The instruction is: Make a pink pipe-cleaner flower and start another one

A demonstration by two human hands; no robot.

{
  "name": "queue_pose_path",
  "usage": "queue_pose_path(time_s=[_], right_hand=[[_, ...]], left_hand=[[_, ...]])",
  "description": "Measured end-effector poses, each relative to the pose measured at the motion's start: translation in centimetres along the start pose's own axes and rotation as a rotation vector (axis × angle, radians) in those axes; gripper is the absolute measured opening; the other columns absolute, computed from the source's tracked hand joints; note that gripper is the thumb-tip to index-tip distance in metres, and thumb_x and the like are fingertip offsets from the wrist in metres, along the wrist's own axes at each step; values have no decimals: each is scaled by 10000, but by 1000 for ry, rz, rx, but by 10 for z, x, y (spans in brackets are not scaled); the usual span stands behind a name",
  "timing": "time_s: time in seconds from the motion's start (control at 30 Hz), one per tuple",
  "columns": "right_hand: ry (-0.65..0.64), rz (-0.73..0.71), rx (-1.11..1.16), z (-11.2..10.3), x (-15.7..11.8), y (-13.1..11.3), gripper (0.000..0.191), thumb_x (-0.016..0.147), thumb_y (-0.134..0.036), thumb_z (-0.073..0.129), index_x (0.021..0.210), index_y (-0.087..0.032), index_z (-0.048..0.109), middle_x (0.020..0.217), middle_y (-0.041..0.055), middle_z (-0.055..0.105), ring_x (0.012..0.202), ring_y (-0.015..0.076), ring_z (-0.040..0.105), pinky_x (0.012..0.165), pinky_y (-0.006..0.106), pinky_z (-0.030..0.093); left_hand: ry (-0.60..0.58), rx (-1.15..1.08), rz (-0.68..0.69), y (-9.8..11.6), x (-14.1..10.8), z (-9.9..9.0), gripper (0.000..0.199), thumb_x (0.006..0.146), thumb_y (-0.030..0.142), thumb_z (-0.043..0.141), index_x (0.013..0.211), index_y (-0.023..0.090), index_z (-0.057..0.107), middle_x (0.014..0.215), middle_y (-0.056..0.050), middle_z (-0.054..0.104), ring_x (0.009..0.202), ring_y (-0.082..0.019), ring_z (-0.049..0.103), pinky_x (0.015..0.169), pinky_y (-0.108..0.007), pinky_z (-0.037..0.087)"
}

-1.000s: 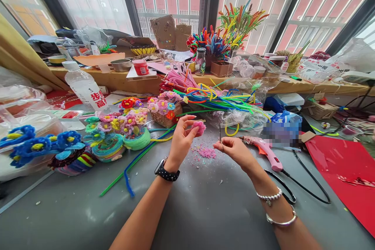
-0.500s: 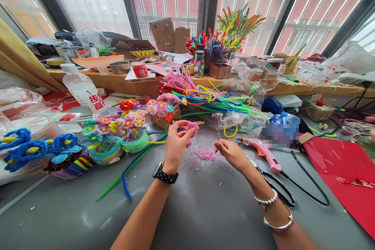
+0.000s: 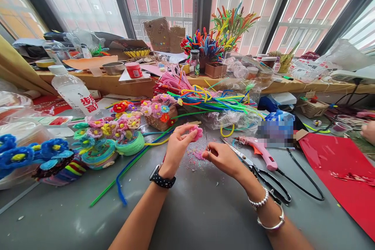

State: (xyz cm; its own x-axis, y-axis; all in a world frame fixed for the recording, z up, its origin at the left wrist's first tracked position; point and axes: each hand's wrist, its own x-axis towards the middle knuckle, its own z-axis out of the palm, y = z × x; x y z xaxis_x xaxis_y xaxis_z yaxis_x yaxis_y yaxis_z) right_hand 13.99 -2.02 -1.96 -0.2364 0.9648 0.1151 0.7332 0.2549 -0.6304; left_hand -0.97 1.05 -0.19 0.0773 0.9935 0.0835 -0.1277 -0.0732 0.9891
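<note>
Over the grey table, my left hand (image 3: 177, 148) pinches a fluffy pink pipe-cleaner flower (image 3: 199, 133) between thumb and fingers. My right hand (image 3: 224, 159) is closed around small scissors (image 3: 206, 140), whose thin metal blades point up just right of the flower; the handles are mostly hidden by my fingers. Below and between the hands lies a scatter of pink fuzz clippings (image 3: 198, 154). Large black-handled scissors (image 3: 253, 167) lie partly under my right wrist. Beside them rests a pink glue gun (image 3: 260, 152) with its black cord.
At left stand pots of pipe-cleaner flowers (image 3: 130, 142), blue flowers (image 3: 52, 146) and a water bottle (image 3: 73, 91). Loose pipe cleaners (image 3: 205, 99) are heaped behind. Red sheet (image 3: 336, 175) lies at right; another person's hand (image 3: 368, 132) shows at the right edge.
My right hand has moved left with the small scissors, closer to the pink flower. The flower has shifted slightly right relative to the table, and more of the large scissors shows.
</note>
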Motion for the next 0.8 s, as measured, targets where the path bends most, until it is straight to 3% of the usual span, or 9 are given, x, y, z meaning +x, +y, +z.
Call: queue_pose_path(time_s=[0.33, 0.6, 0.8], right_hand=[[57, -24, -39, 1, -1, -9, 479, 731, -598, 393, 533, -166, 453, 505, -22, 460, 478, 94, 375, 453, 218, 215], [191, -13, -26, 9, 0, -10, 421, 789, -446, 430, 471, -177, 371, 468, -29, 424, 461, 89, 342, 459, 231, 222], [105, 0, 59, -2, 1, -1, 443, 753, -528, 429, 490, -177, 368, 452, -50, 376, 446, 81, 334, 443, 208, 220]], left_hand=[[-57, -149, -81, 0, -4, 7, 275, 640, 277, 638, 884, 150, 627, 880, -53, 654, 728, -122, 597, 708, -249, 471], [-35, -159, -54, 0, -3, 6, 278, 630, 294, 644, 862, 142, 632, 867, -64, 654, 728, -137, 604, 691, -254, 474], [15, -34, 43, 3, -2, 2, 351, 614, 288, 651, 925, 155, 554, 855, -58, 621, 716, -150, 622, 621, -244, 484]])
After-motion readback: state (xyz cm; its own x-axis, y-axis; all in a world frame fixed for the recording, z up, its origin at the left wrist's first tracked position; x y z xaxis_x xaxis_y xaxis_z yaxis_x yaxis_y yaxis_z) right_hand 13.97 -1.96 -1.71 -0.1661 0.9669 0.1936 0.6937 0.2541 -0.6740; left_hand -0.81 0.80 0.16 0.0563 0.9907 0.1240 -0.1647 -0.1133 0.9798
